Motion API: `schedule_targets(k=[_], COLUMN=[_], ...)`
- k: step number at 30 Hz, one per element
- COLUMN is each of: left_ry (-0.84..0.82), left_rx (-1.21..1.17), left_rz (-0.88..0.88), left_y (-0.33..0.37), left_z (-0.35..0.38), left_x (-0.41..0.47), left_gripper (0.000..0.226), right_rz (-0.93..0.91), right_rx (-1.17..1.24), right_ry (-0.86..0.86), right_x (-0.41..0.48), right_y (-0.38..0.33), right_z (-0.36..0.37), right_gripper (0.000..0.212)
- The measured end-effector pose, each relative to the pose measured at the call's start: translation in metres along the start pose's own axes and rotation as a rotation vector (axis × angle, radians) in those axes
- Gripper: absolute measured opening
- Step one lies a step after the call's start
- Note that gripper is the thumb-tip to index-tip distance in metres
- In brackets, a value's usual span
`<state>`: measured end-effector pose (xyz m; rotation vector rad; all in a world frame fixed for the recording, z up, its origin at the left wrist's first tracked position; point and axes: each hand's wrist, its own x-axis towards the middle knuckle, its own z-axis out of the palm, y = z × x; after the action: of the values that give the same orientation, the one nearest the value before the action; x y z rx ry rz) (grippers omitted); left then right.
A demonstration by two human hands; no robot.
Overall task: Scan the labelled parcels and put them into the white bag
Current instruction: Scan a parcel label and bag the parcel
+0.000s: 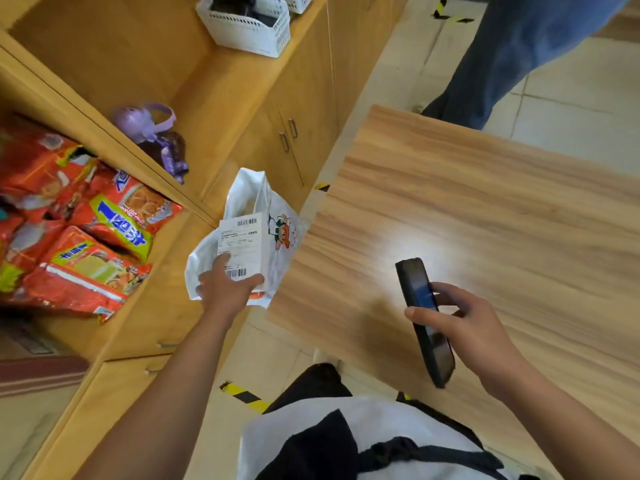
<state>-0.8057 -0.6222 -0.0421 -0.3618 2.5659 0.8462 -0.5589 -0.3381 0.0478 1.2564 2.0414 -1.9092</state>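
Observation:
My left hand [227, 287] grips a white parcel [242, 239] by its near end; its shipping label with barcodes faces up. The parcel sits in the open mouth of the white bag [280, 251], which hangs between the cabinet and the table's left edge and bears a cartoon print. My right hand [464, 327] holds a dark handheld scanner [424, 320] over the wooden table [485, 209], its screen facing up and its far end pointing away from me.
A yellow wooden cabinet [221, 109] on the left holds red snack packets [79, 237], a purple bottle [152, 133] and a white basket [247, 24]. Another person's blue trouser leg [502, 60] stands beyond the table. Hazard tape [244, 396] marks the tiled floor.

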Motion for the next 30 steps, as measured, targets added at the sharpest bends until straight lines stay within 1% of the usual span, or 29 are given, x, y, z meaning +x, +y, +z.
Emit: schedule_targets(k=[2, 5, 6, 8, 9, 12, 14, 16, 17, 18, 20, 22, 24, 26, 27, 30], left_ry=[-0.015, -0.164, -0.217, -0.273, -0.289, -0.323, -0.375, -0.402, -0.388, -0.361, -0.332, -0.370, -0.387, -0.343, -0.315, -0.268], left_rx=[0.019, -0.075, -0.092, -0.059, -0.044, -0.055, -0.095, -0.126, -0.107, -0.070, -0.004, 0.043, 0.042, -0.019, -0.049, -0.126], left_rz=[-0.065, -0.178, -0.217, -0.265, -0.259, -0.222, -0.221, -0.217, -0.214, -0.205, -0.173, -0.143, -0.154, -0.146, -0.118, 0.016], left_y=[-0.016, -0.036, -0.039, -0.043, -0.045, -0.050, -0.051, -0.055, -0.057, -0.060, -0.064, -0.067, -0.068, -0.064, -0.058, -0.028], left_z=[-0.017, -0.037, -0.042, -0.048, -0.049, -0.046, -0.045, -0.042, -0.040, -0.038, -0.034, -0.027, -0.020, -0.013, -0.010, -0.003], left_x=[0.035, 0.081, 0.093, 0.114, 0.123, 0.148, 0.160, 0.172, 0.177, 0.181, 0.185, 0.187, 0.186, 0.178, 0.172, 0.143], left_gripper=[0.096, 0.084, 0.074, 0.036, 0.026, 0.025, 0.026, 0.044, 0.056, 0.066, 0.072, 0.068, 0.060, 0.052, 0.049, 0.039], right_rz=[0.003, 0.010, 0.021, 0.034, 0.036, 0.049, 0.073, 0.103, 0.109, 0.113, 0.118, 0.126, 0.133, 0.136, 0.138, 0.129], right_rx=[-0.018, -0.013, -0.010, -0.030, -0.046, -0.054, -0.042, -0.030, -0.031, -0.036, -0.042, -0.044, -0.043, -0.026, -0.014, 0.010], right_ry=[0.009, 0.017, 0.012, -0.014, -0.021, -0.010, -0.015, -0.016, -0.011, 0.000, 0.028, 0.053, 0.082, 0.106, 0.115, 0.143], right_x=[0.004, 0.007, 0.007, 0.009, 0.010, 0.013, 0.013, 0.012, 0.011, 0.010, 0.007, 0.006, 0.006, 0.003, 0.002, -0.003], right_y=[-0.011, -0.029, -0.034, -0.043, -0.046, -0.052, -0.055, -0.056, -0.056, -0.057, -0.056, -0.053, -0.050, -0.048, -0.048, -0.044], right_z=[0.029, 0.067, 0.077, 0.097, 0.105, 0.120, 0.123, 0.124, 0.124, 0.124, 0.122, 0.121, 0.120, 0.118, 0.117, 0.108], right_gripper=[0.075, 0.073, 0.071, 0.068, 0.070, 0.071, 0.060, 0.043, 0.038, 0.037, 0.039, 0.049, 0.062, 0.061, 0.061, 0.069])
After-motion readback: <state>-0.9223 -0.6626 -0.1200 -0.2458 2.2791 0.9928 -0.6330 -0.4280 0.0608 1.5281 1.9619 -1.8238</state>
